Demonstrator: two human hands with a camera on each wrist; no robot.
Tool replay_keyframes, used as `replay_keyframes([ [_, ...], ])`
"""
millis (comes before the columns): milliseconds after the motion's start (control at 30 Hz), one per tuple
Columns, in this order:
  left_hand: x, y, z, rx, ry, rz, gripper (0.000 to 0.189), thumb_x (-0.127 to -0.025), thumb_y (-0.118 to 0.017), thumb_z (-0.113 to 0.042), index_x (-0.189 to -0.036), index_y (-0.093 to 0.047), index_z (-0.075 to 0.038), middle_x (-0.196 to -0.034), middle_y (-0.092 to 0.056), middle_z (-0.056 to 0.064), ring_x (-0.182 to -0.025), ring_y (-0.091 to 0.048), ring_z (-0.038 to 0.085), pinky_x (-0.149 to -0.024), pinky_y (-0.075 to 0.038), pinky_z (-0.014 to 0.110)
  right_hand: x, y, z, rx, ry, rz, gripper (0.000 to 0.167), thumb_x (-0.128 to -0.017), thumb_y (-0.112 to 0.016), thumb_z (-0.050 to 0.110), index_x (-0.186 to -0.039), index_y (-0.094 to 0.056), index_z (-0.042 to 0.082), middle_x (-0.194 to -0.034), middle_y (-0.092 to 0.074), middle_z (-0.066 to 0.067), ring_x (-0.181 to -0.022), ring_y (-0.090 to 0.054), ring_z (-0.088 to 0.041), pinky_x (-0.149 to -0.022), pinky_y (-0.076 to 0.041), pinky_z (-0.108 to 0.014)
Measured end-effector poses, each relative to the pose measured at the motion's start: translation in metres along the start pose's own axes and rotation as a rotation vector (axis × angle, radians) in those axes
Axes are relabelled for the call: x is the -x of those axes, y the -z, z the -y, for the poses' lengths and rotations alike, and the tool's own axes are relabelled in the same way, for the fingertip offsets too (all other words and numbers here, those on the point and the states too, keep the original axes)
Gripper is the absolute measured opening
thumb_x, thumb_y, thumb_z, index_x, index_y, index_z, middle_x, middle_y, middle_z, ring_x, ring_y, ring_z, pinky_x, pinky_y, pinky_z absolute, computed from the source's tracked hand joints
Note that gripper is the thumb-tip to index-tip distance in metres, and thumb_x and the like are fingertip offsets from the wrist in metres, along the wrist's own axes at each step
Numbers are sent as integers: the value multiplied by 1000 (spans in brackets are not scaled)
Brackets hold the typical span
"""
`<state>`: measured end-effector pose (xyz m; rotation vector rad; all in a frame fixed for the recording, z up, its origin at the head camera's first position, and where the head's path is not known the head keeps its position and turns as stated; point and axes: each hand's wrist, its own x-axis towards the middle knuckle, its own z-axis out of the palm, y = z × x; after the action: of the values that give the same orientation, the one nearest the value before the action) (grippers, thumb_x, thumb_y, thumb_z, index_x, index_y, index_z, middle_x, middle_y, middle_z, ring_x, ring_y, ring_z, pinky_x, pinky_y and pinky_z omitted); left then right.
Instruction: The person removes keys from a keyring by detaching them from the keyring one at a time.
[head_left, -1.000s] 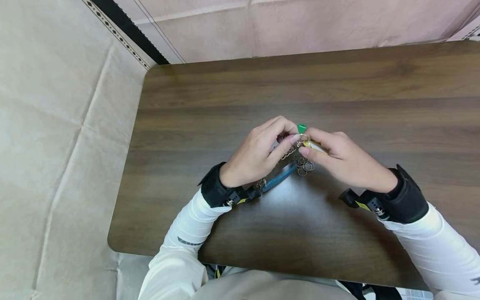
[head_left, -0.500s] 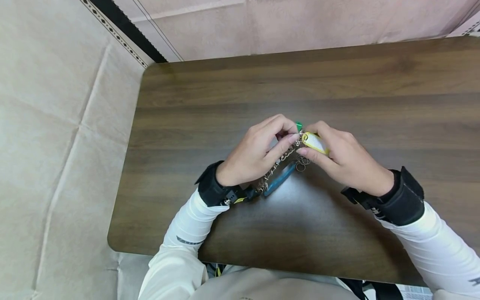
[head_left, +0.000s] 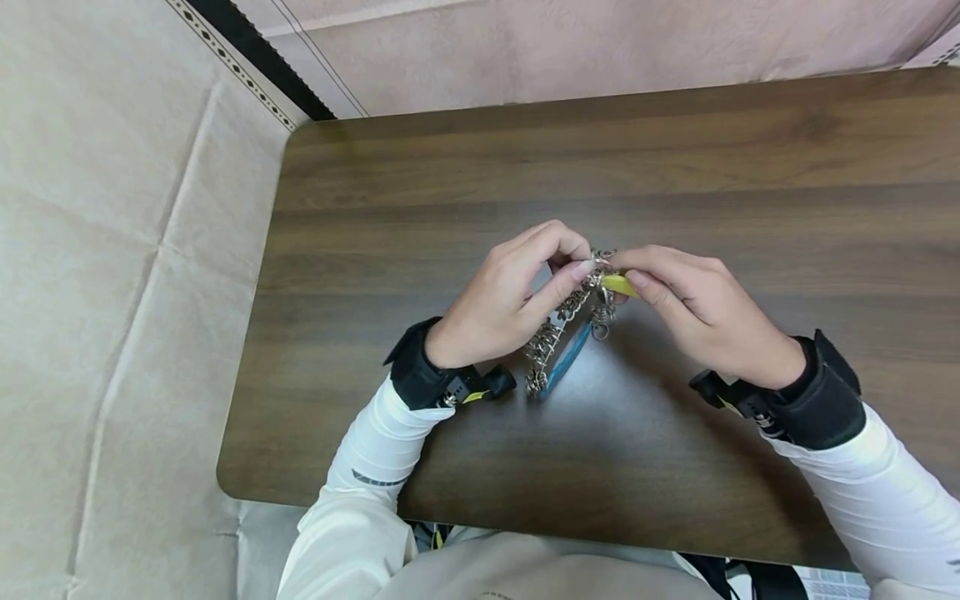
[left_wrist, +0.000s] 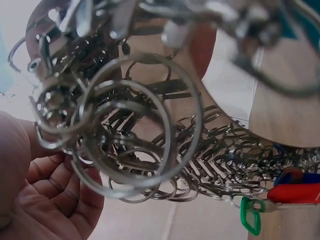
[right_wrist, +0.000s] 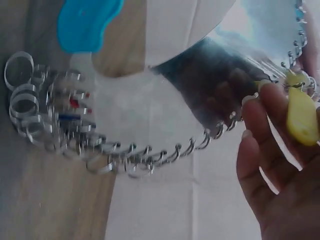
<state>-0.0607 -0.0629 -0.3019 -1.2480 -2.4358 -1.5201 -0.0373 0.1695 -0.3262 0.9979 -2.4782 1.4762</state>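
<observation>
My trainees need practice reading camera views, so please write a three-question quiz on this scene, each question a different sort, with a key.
1. Which colour is the tag held in the right hand? a) red b) yellow c) purple
2. True or false: the left hand lies flat on the tabletop, away from everything.
3. How many black wristbands show in the head view?

Key:
1. b
2. False; its thumb and fingers are at the metal rings.
3. Two, one on each wrist.

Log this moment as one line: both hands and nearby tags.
left hand: holds ringed metal holder | right hand: pinches yellow tag | green tag: beside red tag, left wrist view
</observation>
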Motion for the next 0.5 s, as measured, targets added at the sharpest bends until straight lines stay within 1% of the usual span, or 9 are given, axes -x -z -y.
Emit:
replay_keyframes([
  [67,0,0,0,-2,-1,-1,7,-103,-56,-4,-103,-59,3,-92,-58,9,-89,-55,15,-84,-48,23,0,-1,1,-52,-9,15,24,-106,-46,1,-118,-67,4,-103,-66,-1,-92,-58,-5,-84,-45,-13],
  [167,0,0,0,-2,2,-1,6,-102,-56,-3,-103,-59,3,-92,-59,9,-89,-56,15,-84,-48,23,-1,-5,1,-99,-40,35,18,-104,-53,3,-116,-66,5,-104,-65,1,-94,-57,-5,-85,-45,-15],
  [233,0,0,0,-1,5,-1,6,-102,-56,-3,-103,-58,2,-92,-60,9,-88,-56,15,-84,-48,23,-3,-10,2,-93,-41,20,14,-101,-59,5,-114,-65,5,-103,-65,3,-94,-57,-4,-84,-44,-16],
  [300,1,0,0,-4,6,-3,6,-102,-56,-3,-103,-58,2,-91,-60,9,-88,-57,15,-84,-49,23,-4,-13,2,-91,-21,-3,13,-99,-63,7,-112,-65,4,-102,-64,3,-94,-57,-4,-86,-44,-17],
  [400,0,-1,0,-7,7,-7,6,-102,-56,-4,-102,-59,2,-91,-61,8,-89,-58,14,-85,-49,22,-6,-17,3,-135,-2,-46,7,-100,-62,3,-106,-65,2,-98,-63,1,-92,-57,-5,-86,-45,-18],
  [500,0,-2,1,-9,8,-11,6,-102,-57,-4,-101,-59,2,-90,-61,8,-89,-58,14,-85,-49,22,-5,-17,5,-247,-37,-66,6,-100,-56,-4,-102,-62,-3,-95,-64,0,-88,-60,-7,-82,-49,-17],
])
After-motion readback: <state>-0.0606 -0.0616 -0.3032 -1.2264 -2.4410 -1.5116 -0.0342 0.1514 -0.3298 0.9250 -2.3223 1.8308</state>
